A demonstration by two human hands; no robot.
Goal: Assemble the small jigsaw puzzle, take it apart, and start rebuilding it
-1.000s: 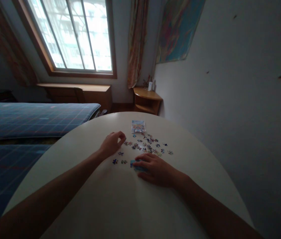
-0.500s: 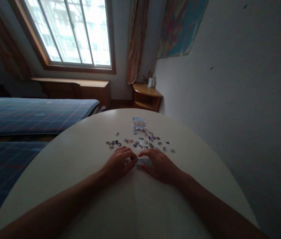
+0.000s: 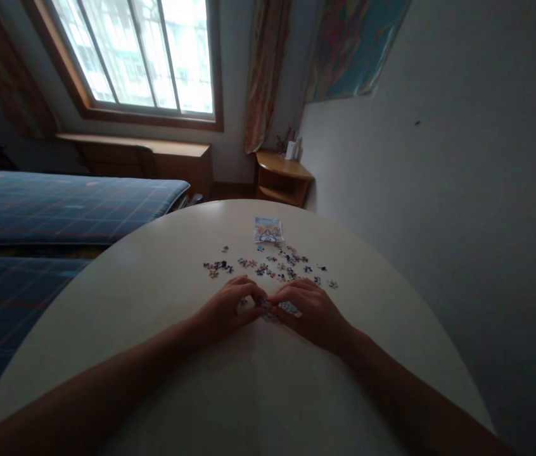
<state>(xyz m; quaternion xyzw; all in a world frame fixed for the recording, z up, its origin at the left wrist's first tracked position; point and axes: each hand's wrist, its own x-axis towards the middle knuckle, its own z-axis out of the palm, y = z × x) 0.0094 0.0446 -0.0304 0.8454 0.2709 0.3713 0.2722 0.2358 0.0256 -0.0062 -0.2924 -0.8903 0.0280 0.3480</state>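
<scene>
My left hand (image 3: 228, 308) and my right hand (image 3: 312, 310) rest side by side on the round white table (image 3: 163, 304), fingertips meeting over a small joined patch of puzzle pieces (image 3: 287, 308). Both hands have their fingers curled and pinched together on pieces of that patch. Several loose puzzle pieces (image 3: 272, 266) lie scattered just beyond the hands. A small picture card (image 3: 267, 229) lies farther back on the table.
A grey wall (image 3: 439, 158) runs close along the table's right side. Two beds with blue plaid covers (image 3: 59, 206) stand to the left. A wooden corner shelf (image 3: 282, 177) and a window (image 3: 139, 57) are at the back.
My left hand came back from the loose pieces to meet my right hand at the joined patch. Since half a second ago both hands have closed in tighter.
</scene>
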